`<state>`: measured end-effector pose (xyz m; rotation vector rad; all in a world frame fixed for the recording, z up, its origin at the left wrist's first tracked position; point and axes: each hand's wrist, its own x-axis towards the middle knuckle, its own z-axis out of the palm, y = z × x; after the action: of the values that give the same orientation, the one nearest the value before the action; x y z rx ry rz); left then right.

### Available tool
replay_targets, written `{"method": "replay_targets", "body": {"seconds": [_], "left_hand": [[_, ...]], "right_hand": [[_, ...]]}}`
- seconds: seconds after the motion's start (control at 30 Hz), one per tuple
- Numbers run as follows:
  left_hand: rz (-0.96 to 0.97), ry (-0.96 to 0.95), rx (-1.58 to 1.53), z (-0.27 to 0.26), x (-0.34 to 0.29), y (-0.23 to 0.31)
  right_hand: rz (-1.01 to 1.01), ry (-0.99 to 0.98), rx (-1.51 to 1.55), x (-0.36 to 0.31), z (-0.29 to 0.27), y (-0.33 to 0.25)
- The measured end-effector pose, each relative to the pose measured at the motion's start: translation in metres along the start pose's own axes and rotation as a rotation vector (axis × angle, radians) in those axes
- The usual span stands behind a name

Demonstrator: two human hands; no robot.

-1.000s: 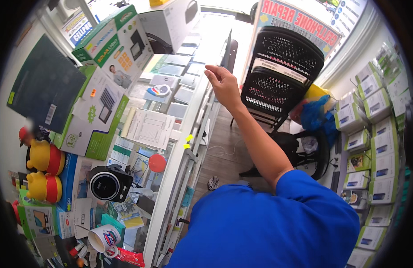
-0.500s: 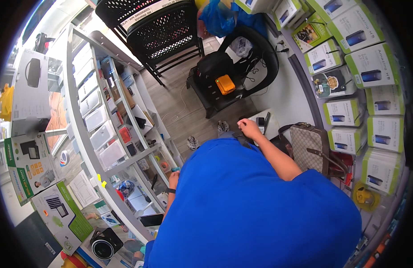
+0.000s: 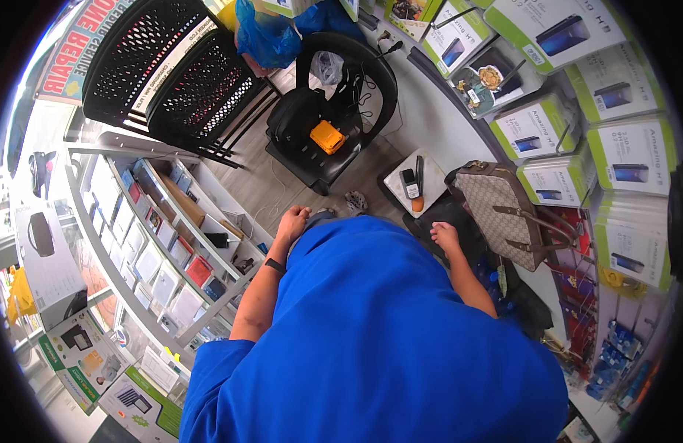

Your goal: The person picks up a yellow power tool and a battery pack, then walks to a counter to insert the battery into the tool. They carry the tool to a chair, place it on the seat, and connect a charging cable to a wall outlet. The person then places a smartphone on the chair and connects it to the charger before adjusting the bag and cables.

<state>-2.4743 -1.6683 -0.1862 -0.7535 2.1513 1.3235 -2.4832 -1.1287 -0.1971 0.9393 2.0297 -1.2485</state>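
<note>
My left hand (image 3: 293, 221), with a black band at the wrist, hangs in front of my blue shirt near the glass display case (image 3: 208, 314). Its fingers are curled in, and nothing shows in them. My right hand (image 3: 445, 235) is loosely closed, with nothing visible in it, beside a patterned brown handbag (image 3: 496, 203) and over something black. Ahead of that hand is a small white-topped stand (image 3: 394, 181). On it lie a keypad phone (image 3: 409, 181), a slim black object (image 3: 419, 171) and a small brown piece (image 3: 417, 204).
A black chair (image 3: 308, 166) ahead carries an orange case (image 3: 327, 137) and a black bag. Folded black perforated chairs (image 3: 201, 96) lean at the far left. Boxed phone accessories (image 3: 537, 133) hang along the right wall. Large product boxes (image 3: 49, 247) stand at the left.
My view has turned and shifted. My left hand has come forward, away from the display case's edge. My right hand has drawn back from beside the stand towards the handbag.
</note>
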Motion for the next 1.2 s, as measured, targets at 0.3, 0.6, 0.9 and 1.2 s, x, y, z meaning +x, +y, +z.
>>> {"method": "replay_targets", "body": {"seconds": [0.3, 0.6, 0.9, 1.2], "left_hand": [[0.080, -0.095, 0.238, -0.070, 0.073, 0.025], [0.271, -0.241, 0.570, -0.109, 0.109, -0.044], [0.391, 0.252, 0.282, -0.159, 0.265, 0.050], [0.344, 0.262, 0.769, -0.130, 0.281, 0.162]], "right_hand": [[-0.464, 0.013, -0.116, -0.072, 0.123, 0.112], [0.122, 0.206, 0.208, -0.197, 0.150, 0.097], [0.095, 0.312, 0.029, -0.251, 0.141, 0.117], [0.238, 0.271, 0.000, -0.330, 0.107, 0.124]]}}
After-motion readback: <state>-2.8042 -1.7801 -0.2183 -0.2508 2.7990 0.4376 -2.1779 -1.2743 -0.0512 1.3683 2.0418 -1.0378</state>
